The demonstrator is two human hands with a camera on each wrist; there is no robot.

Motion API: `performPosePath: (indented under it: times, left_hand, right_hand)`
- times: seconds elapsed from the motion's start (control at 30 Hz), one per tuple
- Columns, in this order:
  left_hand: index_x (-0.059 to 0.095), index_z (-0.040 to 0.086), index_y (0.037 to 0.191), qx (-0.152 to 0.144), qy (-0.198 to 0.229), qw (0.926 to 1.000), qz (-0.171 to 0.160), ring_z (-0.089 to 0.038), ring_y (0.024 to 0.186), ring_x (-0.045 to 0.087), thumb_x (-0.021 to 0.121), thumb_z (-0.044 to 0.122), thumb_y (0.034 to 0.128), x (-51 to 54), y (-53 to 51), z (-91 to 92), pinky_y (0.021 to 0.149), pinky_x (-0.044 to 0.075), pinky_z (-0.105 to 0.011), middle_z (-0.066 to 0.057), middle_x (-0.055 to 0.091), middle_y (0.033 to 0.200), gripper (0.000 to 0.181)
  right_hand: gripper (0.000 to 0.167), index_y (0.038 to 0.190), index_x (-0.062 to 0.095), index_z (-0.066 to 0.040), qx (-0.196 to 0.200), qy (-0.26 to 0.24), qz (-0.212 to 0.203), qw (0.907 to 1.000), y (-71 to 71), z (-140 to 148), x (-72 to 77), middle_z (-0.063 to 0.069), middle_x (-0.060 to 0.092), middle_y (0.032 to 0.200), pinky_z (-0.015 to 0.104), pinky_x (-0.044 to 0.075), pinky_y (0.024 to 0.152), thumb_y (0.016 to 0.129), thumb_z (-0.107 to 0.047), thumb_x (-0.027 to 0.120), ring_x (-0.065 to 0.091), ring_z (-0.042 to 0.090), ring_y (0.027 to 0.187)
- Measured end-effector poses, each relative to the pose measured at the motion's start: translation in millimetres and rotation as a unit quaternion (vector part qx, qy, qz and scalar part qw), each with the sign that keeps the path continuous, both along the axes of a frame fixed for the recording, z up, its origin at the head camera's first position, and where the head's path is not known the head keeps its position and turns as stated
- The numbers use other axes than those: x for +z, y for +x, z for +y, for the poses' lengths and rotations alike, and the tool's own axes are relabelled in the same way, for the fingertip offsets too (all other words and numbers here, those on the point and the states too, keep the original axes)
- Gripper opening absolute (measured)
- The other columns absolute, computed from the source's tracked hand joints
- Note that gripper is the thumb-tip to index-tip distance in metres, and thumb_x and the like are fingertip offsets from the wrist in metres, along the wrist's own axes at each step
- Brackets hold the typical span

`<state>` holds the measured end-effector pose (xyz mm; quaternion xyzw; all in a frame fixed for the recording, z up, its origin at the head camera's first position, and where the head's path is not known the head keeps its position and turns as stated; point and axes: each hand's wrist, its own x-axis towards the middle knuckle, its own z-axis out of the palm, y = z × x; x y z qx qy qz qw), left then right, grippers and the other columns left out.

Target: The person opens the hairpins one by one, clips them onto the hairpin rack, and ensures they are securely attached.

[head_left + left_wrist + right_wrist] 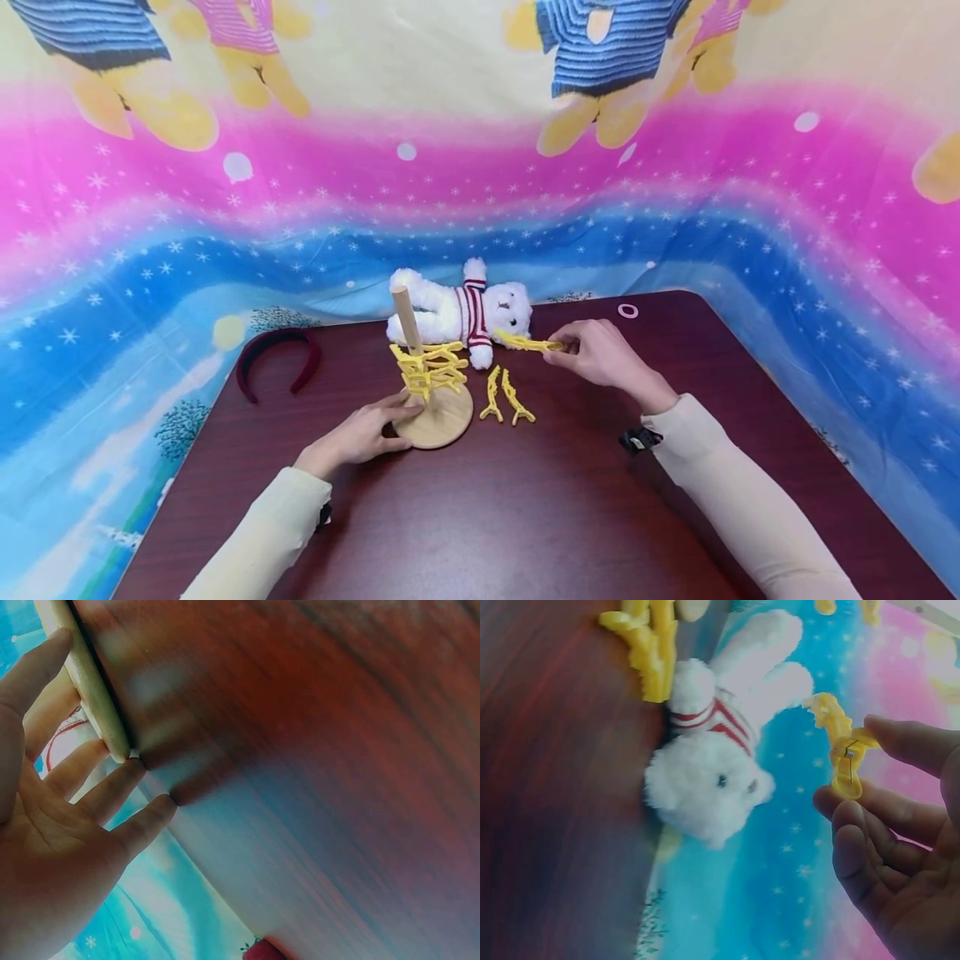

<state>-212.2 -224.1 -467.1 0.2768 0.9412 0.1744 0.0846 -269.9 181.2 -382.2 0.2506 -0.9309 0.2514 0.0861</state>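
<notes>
A moulded yellow clip (531,343), knobbly and branch-like, is pinched between the thumb and fingers of the right hand (603,357); a small metal spring shows at its pivot, and its long end points left from the grip. The left hand (371,429) lies at the left rim of a flat, round wooden base (444,423), thumb and fingers spread against the edge.

From this base, right of the left hand, rises a smooth pale wooden post (408,321), slightly tilted in view and ringed low down by layered yellow clips (429,367). Two loose clips (513,395) lie between the hands, just right of the base. Left of the right hand sprawls a fluffy white bear (471,312) in a knitted striped top.

The tabletop (480,517), dark glossy wood grain, runs from the hands back toward the wearer. Its far edge meets a printed cloth (375,179) beyond both grips, with a rounded corner past the right one. A dark red curved headband (277,335) bounds the left hand's far-left side.
</notes>
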Motion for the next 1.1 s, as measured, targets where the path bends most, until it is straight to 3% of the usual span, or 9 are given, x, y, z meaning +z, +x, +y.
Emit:
performPosePath:
  times: [0.4, 0.7, 0.9, 1.1]
  left_hand:
    - [0.056, 0.020, 0.144, 0.005, -0.001, 1.0000, -0.001, -0.041, 0.138, 0.048, 0.074, 0.031, 0.0907, -1.2, -0.3, -0.5, 0.106, 0.045, -0.055, -0.020, 0.039, 0.158, 0.057]
    - [0.056, 0.020, 0.144, 0.004, 0.000, 1.0000, -0.001, -0.040, 0.139, 0.047, 0.073, 0.032, 0.0906, -0.9, -0.6, -0.4, 0.106, 0.045, -0.055, -0.020, 0.038, 0.158, 0.057]
    - [0.057, 0.018, 0.143, -0.006, 0.004, 0.9999, 0.015, -0.043, 0.136, 0.049, 0.074, 0.032, 0.0900, -1.0, -0.3, -1.2, 0.103, 0.046, -0.056, -0.022, 0.040, 0.156, 0.057]
    - [0.056, 0.018, 0.144, -0.003, 0.002, 0.9999, 0.011, -0.043, 0.136, 0.048, 0.073, 0.032, 0.0907, -0.8, -0.1, -1.8, 0.104, 0.045, -0.057, -0.022, 0.040, 0.156, 0.057]
  right_hand:
    - [0.021, 0.102, 0.079, -0.015, 0.028, -0.001, 0.023, 0.9994, 6.5, -22, 29.6, -0.006, 0.073, 0.080, 0.029, 0.046, 0.065, 0.088, -0.031, 0.076, 0.060, 0.008, 0.068]
    - [0.025, 0.105, 0.079, -0.015, 0.053, 0.013, 0.042, 0.9977, 10.5, -43, 42.0, -0.005, 0.075, 0.084, 0.031, 0.048, 0.067, 0.088, -0.033, 0.076, 0.061, 0.008, 0.069]
    - [0.025, 0.105, 0.079, -0.015, 0.075, 0.028, 0.056, 0.9953, 12.0, -58, 47.1, -0.002, 0.077, 0.093, 0.034, 0.048, 0.072, 0.090, -0.034, 0.074, 0.062, 0.015, 0.074]
    - [0.021, 0.103, 0.079, -0.019, 0.092, 0.025, 0.059, 0.9937, 11.6, -71, 50.3, -0.007, 0.076, 0.090, 0.029, 0.044, 0.066, 0.090, -0.033, 0.074, 0.055, 0.009, 0.063]
